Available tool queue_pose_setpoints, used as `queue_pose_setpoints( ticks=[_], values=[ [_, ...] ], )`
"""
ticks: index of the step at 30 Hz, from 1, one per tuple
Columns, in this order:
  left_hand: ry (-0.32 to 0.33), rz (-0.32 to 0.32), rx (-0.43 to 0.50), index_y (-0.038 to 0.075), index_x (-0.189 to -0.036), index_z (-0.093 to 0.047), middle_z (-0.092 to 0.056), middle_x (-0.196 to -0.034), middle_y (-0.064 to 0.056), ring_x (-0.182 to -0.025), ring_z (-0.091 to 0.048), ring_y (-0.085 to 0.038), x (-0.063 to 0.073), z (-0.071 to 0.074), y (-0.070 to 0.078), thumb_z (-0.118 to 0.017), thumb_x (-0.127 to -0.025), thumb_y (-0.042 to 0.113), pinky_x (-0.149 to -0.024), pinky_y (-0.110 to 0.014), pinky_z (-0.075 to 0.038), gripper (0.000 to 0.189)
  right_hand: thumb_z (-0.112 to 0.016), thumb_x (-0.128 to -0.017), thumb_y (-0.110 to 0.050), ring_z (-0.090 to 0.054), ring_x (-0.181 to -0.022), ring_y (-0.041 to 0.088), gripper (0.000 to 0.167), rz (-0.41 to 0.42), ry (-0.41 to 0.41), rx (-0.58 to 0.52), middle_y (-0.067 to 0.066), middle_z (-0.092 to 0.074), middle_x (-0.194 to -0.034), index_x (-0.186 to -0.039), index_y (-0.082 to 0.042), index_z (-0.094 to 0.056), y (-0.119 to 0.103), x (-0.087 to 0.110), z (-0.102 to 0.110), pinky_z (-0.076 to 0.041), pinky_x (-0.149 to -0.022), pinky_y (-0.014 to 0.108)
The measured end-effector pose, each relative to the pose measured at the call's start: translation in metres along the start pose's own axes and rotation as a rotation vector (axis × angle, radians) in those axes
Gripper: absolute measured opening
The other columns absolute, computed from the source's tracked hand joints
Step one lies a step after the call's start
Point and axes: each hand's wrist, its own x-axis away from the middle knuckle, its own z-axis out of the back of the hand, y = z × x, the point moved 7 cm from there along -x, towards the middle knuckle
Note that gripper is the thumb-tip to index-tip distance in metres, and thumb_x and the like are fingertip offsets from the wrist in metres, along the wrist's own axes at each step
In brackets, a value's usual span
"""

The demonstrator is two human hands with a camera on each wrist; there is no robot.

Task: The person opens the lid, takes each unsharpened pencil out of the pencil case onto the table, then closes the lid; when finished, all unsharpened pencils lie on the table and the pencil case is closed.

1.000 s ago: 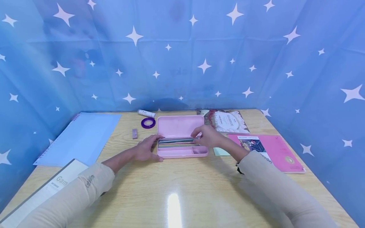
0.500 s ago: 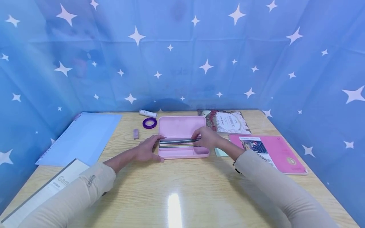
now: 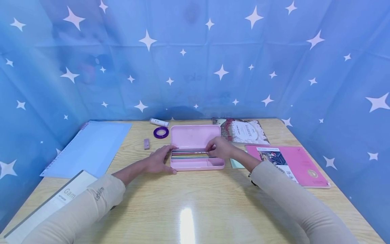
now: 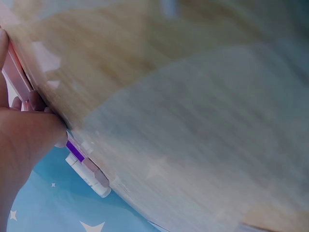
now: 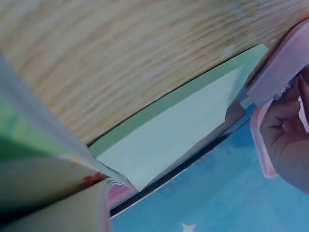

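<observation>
A pink pencil case (image 3: 195, 135) lies with its lid raised at the middle of the table. Several slim coloured pencils (image 3: 187, 156) lie lengthwise in its tray. My left hand (image 3: 156, 161) holds the case's left end, thumb at the front corner and fingers at the back; the left wrist view shows this hand (image 4: 29, 135) at the case's edge. Over the tray's right part, my right hand (image 3: 222, 148) has thumb and fingertips curled together on the pencils' ends. In the right wrist view that hand (image 5: 289, 150) reaches behind the case's wall (image 5: 280, 70), its fingertips partly hidden.
Left of the case are a purple tape roll (image 3: 161, 137), a white tube (image 3: 159, 122) and a small lilac block (image 3: 146, 144). A blue spiral notebook (image 3: 91, 145) and a white notebook (image 3: 45, 206) lie left, a pink book (image 3: 298, 162) and a floral book (image 3: 245, 131) right.
The pencils under my right hand, slanted across the tray earlier, now lie level and parallel. My left hand stays on the case. The whole view has shifted slightly.
</observation>
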Motion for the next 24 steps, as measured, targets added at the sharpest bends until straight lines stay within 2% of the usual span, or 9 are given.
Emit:
queue_pose_setpoints(
  ticks=[7,14,24],
  values=[
    [-0.001,0.0,0.015,0.009,-0.151,-0.03,-0.04,-0.145,-0.017,-0.13,-0.043,-0.035,-0.001,-0.001,0.001,-0.086,-0.077,0.038,-0.108,-0.05,-0.037,0.097,-0.071,-0.088,0.0,-0.061,-0.076,0.012,0.007,0.022,0.003,0.015,0.004,-0.073,-0.085,-0.091,-0.001,-0.077,0.0,0.0,0.001,-0.051,-0.073,0.031],
    [0.008,0.006,-0.002,0.011,-0.151,-0.031,-0.041,-0.145,-0.016,-0.13,-0.043,-0.035,-0.001,-0.001,-0.001,-0.086,-0.076,0.039,-0.108,-0.051,-0.036,0.097,-0.063,-0.091,0.002,-0.061,-0.073,0.014,0.011,0.022,-0.028,-0.014,0.007,-0.071,-0.086,-0.097,0.003,-0.073,-0.004,0.004,0.004,-0.052,-0.07,0.032],
    [0.007,-0.003,-0.002,0.011,-0.151,-0.03,-0.041,-0.145,-0.017,-0.13,-0.043,-0.036,-0.001,-0.002,-0.001,-0.085,-0.076,0.041,-0.108,-0.051,-0.036,0.098,-0.059,-0.096,-0.001,-0.059,-0.079,0.016,0.013,-0.009,-0.011,-0.064,0.011,-0.068,-0.092,-0.103,0.004,-0.07,-0.006,0.023,0.014,-0.052,-0.073,0.033]
  ],
)
